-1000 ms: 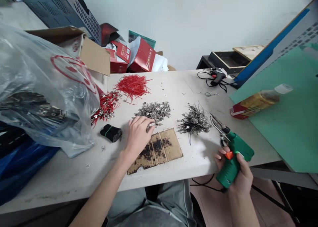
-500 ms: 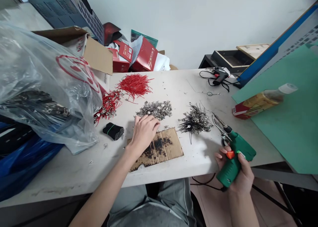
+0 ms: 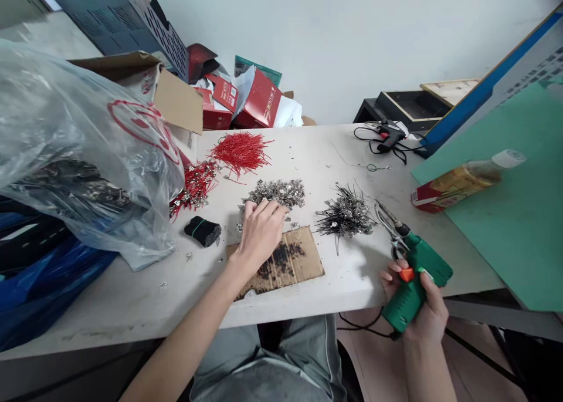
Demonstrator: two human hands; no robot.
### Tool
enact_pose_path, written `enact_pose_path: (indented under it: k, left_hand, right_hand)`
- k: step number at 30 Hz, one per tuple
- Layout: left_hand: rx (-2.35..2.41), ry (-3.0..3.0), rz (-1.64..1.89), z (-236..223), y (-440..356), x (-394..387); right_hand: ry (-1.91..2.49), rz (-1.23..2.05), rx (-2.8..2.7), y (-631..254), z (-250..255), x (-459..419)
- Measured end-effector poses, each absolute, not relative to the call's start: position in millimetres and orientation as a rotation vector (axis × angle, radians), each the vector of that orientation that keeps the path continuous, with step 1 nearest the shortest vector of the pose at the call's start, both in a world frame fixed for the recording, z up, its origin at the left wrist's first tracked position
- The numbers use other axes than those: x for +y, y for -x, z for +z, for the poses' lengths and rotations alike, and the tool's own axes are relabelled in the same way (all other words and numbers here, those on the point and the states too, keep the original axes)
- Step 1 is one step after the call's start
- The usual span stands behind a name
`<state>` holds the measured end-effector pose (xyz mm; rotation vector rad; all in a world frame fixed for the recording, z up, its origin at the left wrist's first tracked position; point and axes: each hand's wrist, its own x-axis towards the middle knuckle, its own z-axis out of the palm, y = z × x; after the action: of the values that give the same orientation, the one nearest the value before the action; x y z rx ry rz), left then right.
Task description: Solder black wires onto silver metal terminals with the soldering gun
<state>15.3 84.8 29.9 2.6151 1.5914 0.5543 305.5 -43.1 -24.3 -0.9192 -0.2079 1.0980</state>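
A pale tabletop (image 3: 316, 155) carries everything. A clear plastic bag (image 3: 83, 114) bulks over its left end. The right hand (image 3: 426, 323) is wrapped around the grip of a green gun-shaped tool (image 3: 431, 261), at the near edge toward the right end, tip pointing toward the far edge. Scorched cardboard (image 3: 301, 258) lies along the near edge's middle. Above its left part is the left hand (image 3: 263, 232), fingers curled at the pile of metal pieces (image 3: 281, 192) midway to the far edge; I cannot tell whether they grip one. Black-wired pieces (image 3: 347, 214) lie right of that pile, a banded black bundle (image 3: 203, 231) left of the cardboard.
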Motion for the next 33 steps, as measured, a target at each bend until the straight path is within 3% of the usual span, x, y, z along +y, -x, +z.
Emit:
enact_pose_path:
  k: [33]
  left_hand:
    - [1.259, -2.481, 0.476, 34, -32, 41]
  right_hand:
    - [0.893, 1.124, -0.237, -307, -24, -43]
